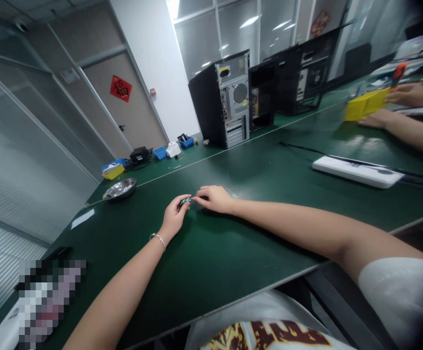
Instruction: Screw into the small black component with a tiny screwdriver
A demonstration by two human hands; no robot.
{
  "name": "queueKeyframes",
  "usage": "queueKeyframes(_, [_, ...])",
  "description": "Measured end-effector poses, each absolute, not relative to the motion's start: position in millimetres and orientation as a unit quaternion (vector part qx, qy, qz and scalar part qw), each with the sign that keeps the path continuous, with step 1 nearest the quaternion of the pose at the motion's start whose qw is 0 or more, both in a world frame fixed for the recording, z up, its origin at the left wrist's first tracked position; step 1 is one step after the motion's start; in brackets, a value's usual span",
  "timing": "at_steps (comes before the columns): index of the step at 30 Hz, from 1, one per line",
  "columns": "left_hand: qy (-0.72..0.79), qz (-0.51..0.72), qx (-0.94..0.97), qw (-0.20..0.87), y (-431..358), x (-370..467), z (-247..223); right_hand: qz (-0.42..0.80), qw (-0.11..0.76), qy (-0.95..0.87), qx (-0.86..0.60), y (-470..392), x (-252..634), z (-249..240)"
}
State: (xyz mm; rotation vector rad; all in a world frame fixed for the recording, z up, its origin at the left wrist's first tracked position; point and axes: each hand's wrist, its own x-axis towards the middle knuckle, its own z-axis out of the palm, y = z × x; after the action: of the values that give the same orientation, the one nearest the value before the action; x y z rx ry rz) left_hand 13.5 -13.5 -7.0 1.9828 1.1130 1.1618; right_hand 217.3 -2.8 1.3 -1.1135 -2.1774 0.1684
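Over the middle of the green table (233,262), my left hand (174,214) pinches a small green circuit board (185,200) between thumb and fingers. A bracelet circles that wrist. My right hand (213,198) is just to the right, its thumb and index finger closed at the board's right end. Whatever lies between those right fingertips is too small to name.
A metal bowl (121,188) stands at the left, with small blue trays (160,153) and a black adapter (140,154) behind. Computer cases (220,102) line the back. At right lie a white power strip (357,171) and another person's hands (377,118) at a yellow box (366,105).
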Motion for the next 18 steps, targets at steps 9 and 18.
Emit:
queueKeyframes(9, [0.401,0.423,0.731,0.354,-12.7,11.3,-8.0,0.115,0.321,-0.857,-0.387,2.1,219.6,-3.1])
queueKeyframes(18, [0.404,0.420,0.689,0.431,-12.2,9.2,-7.9,0.161,0.330,-0.859,-0.358,0.9,220.0,-1.3])
